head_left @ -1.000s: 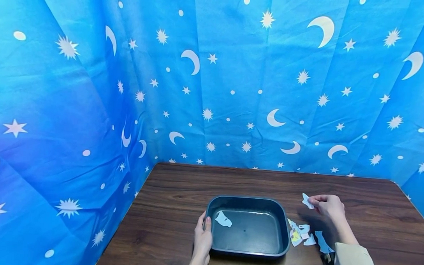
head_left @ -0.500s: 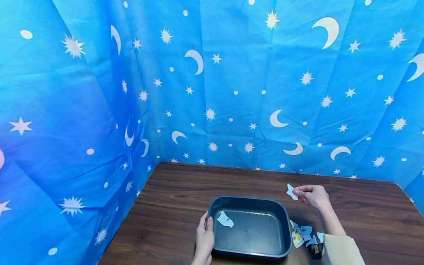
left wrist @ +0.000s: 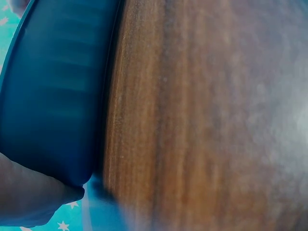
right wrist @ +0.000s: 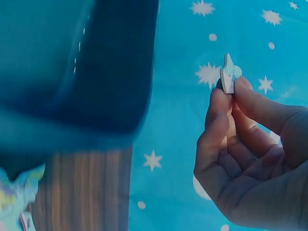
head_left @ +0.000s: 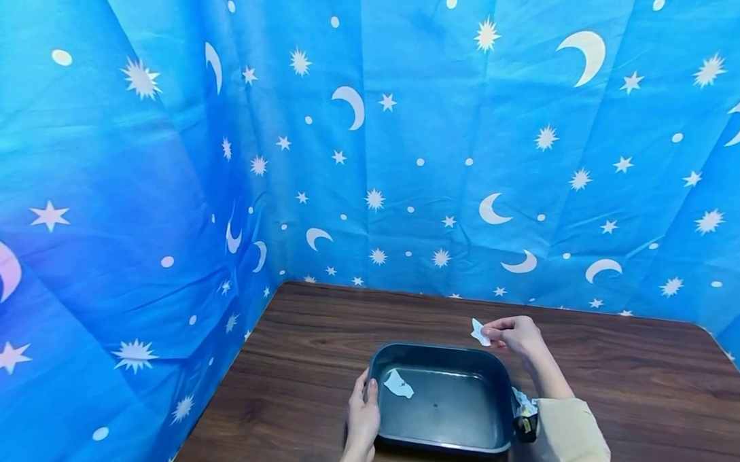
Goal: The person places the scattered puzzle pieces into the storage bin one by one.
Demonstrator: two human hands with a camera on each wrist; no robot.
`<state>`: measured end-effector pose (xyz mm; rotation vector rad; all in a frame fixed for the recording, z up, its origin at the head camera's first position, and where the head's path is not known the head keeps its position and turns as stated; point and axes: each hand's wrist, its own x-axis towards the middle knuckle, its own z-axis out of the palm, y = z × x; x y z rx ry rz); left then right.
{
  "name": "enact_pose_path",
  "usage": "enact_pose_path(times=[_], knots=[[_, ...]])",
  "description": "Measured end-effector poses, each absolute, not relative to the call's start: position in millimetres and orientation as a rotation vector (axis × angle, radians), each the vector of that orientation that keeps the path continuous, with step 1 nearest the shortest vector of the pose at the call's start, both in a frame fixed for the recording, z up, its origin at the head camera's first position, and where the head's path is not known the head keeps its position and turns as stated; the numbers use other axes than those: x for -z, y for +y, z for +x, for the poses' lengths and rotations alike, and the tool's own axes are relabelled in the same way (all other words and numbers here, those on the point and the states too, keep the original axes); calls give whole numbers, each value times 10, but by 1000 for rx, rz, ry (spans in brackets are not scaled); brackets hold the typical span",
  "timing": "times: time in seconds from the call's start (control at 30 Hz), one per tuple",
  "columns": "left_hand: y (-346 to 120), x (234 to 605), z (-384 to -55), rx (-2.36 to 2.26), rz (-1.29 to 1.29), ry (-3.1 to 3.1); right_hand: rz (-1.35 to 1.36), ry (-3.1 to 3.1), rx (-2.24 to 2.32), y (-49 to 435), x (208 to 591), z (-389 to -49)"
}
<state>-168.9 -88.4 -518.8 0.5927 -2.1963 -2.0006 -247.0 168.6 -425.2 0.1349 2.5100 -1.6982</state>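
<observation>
Scrap (head_left: 479, 333) pinched by right hand (head_left: 516, 335); tray (head_left: 455, 412) gripped by left hand (head_left: 362, 418).
Head: the scrap is seen below right of centre, the pile (head_left: 524, 402) partly hidden by the sleeve (head_left: 570, 428). Left wrist: the left hand is cut off at lower left. Right wrist: the tray is blurred, cropped at upper left.

Tray (head_left: 443, 414) looks like plastic: smooth, semi-gloss floor w/ bright reflections, outer wall nearer matt. Held pc (head_left: 480, 332) & loose pc (head_left: 401, 386): card-like, approx. matt. Table (head_left: 318, 324): wood-grain, smooth, slight sheen. Curtain (head_left: 410, 140): thin creased cloth, soft sheen. Sleeve (head_left: 571, 435): matt cloth.
</observation>
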Motion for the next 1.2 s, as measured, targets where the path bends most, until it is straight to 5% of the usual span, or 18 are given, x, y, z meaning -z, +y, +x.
enact_pose_path(times=[1.2], knots=[[-909, 5193, -1663, 2024, 538, -2182, -102, 2430, 1349, 687, 4544, -2436]])
